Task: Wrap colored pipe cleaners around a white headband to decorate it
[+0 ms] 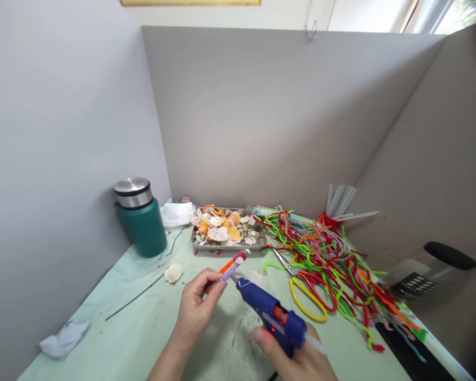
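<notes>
Between thumb and fingers, my left hand (198,304) pinches a small bundle of pipe cleaners (234,265) in orange, red and lilac, with whitish tips pointing up and to the right. My right hand (295,357) is wrapped round a blue hot glue gun (264,304), its red light lit and a clear glue stick coming out of its back end. The gun's nozzle is right at the lilac pipe cleaner; whether they touch I cannot tell. Just beyond the hands stands a metal tray (226,246) heaped with shells (219,227).
Scissors (307,286) with red and yellow handles lie beside tangled pipe cleaners (325,248) on the right. White sticks (339,203) stand in a red holder behind. A green flask (143,225), a single shell (173,273), a dark wire (135,297) and crumpled tissue (64,338) are at left.
</notes>
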### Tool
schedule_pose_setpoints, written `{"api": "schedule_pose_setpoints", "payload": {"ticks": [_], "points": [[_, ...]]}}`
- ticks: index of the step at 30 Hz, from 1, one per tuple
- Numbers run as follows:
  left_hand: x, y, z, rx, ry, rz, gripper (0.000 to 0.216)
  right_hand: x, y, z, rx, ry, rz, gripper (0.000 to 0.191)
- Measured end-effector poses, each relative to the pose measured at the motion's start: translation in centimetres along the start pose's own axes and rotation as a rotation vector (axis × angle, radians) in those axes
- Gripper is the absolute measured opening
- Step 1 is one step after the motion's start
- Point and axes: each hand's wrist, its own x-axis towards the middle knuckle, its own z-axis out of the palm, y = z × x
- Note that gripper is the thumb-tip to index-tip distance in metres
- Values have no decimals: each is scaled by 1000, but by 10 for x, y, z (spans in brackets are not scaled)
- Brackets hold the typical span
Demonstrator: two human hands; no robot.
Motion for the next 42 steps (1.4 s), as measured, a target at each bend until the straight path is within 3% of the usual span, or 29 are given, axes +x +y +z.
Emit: {"api": "schedule_pose_setpoints", "payload": {"ticks": [12, 17, 21, 26, 29, 31, 32, 33, 36, 39, 42], "points": [[0, 2, 0, -11, 1, -6, 14, 2, 1, 0, -24, 38, -70, 30], [1, 2, -2, -31, 23, -28, 16, 5, 10, -3, -150, -24, -213, 29], [2, 2, -8, -85, 145, -42, 14, 0, 33, 7, -427, -153, -405, 22], [2, 2, -12, -256, 280, -16, 13, -8, 55, 23, -653, -335, -514, 14], [2, 3, -11, -307, 282, -15, 13, 8, 50, 12, -476, -605, -589, 7], [2, 4, -11, -316, 281, -18, 12, 29, 45, 5, -277, -721, -520, 18], [2, 5, -10, -319, 279, -20, 12, 41, 44, 5, -219, -723, -468, 14], [2, 5, -10, -320, 277, -21, 12, 53, 44, 9, -203, -662, -410, 7], [2, 6, -9, -313, 268, -24, 12, 81, 52, 36, -296, -428, -298, 11], [2, 6, -7, -295, 247, -23, 13, 92, 60, 69, -382, -375, -313, 15], [2, 5, -6, -266, 240, -42, 14, 92, 65, 84, -427, -324, -344, 14]]}}
